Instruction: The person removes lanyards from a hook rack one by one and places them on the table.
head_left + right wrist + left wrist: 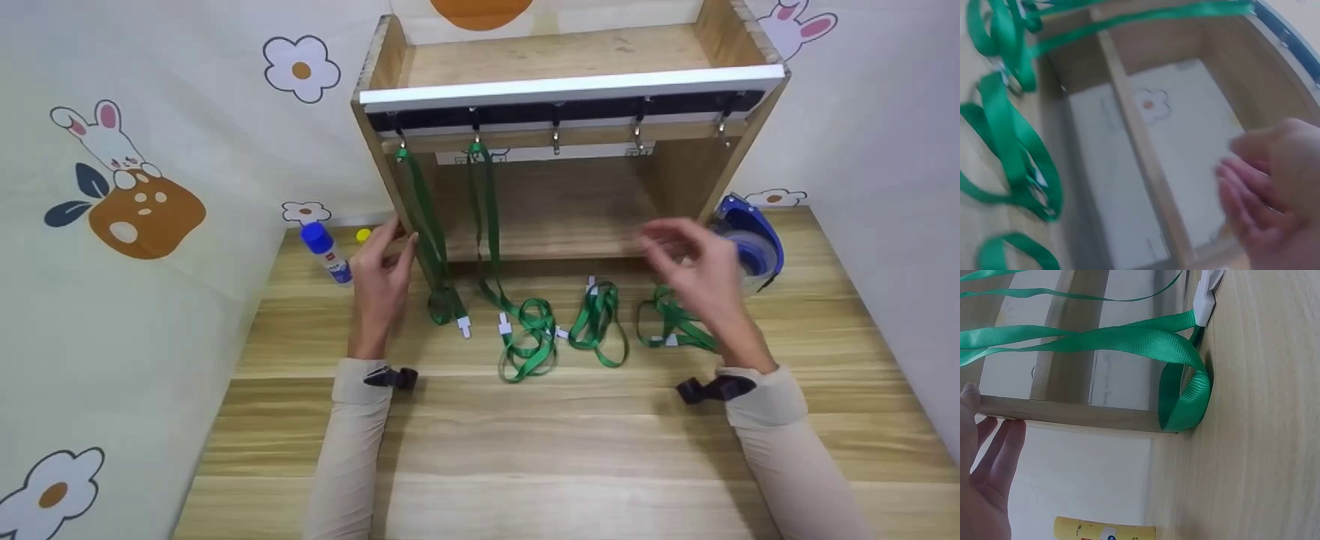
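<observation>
My left hand (380, 285) grips the left side board of a wooden shelf rack (571, 84), thumb on one face and fingers on the other in the left wrist view. The right hand (701, 262), blurred, hovers before the rack's right side, fingers loosely bent and holding nothing. Green lanyards hang from the first hook (424, 199) and the second hook (478, 135). The second one's strap reaches down to a green coil (536, 352) on the table; whether they are one piece I cannot tell. Further right lie a bundled lanyard (596, 322) and another lanyard (675, 324), both with white clips.
Three bare metal hooks, the middle one (556, 139) among them, line the rack's dark strip. A glue stick (328, 253) and a small yellow object (364, 235) stand on the left. Behind my right hand is a blue tape dispenser (757, 247). Patterned sheeting (225, 315) borders the table.
</observation>
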`<action>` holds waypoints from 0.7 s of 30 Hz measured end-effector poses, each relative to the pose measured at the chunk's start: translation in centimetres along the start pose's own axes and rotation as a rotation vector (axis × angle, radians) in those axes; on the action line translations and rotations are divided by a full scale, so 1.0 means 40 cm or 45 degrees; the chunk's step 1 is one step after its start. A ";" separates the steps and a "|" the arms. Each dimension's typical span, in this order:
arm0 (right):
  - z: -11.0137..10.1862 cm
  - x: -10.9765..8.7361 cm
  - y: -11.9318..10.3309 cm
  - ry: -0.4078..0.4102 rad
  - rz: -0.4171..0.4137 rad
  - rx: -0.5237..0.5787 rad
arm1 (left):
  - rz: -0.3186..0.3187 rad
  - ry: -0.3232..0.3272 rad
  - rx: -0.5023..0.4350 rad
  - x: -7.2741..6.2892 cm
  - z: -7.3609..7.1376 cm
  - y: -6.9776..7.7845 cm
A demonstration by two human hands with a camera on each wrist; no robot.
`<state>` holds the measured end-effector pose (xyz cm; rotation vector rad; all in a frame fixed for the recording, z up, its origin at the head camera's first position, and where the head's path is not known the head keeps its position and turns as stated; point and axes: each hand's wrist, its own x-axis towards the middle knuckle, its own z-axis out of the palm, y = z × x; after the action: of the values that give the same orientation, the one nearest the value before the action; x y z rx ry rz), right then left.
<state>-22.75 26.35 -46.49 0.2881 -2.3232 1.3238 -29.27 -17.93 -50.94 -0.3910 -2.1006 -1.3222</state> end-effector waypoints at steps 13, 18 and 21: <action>-0.083 0.012 0.037 0.413 0.198 0.108 | -0.020 -0.008 0.030 -0.009 -0.003 0.000; -0.063 0.010 0.067 0.396 0.237 -0.028 | -0.044 -0.013 0.037 -0.009 -0.002 0.004; -0.054 0.012 0.071 0.413 0.248 -0.073 | -0.023 -0.013 0.045 -0.002 -0.003 0.002</action>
<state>-23.70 29.67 -47.46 -0.1659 -2.1478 1.2805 -29.12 -17.99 -50.88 -0.3649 -2.1373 -1.2947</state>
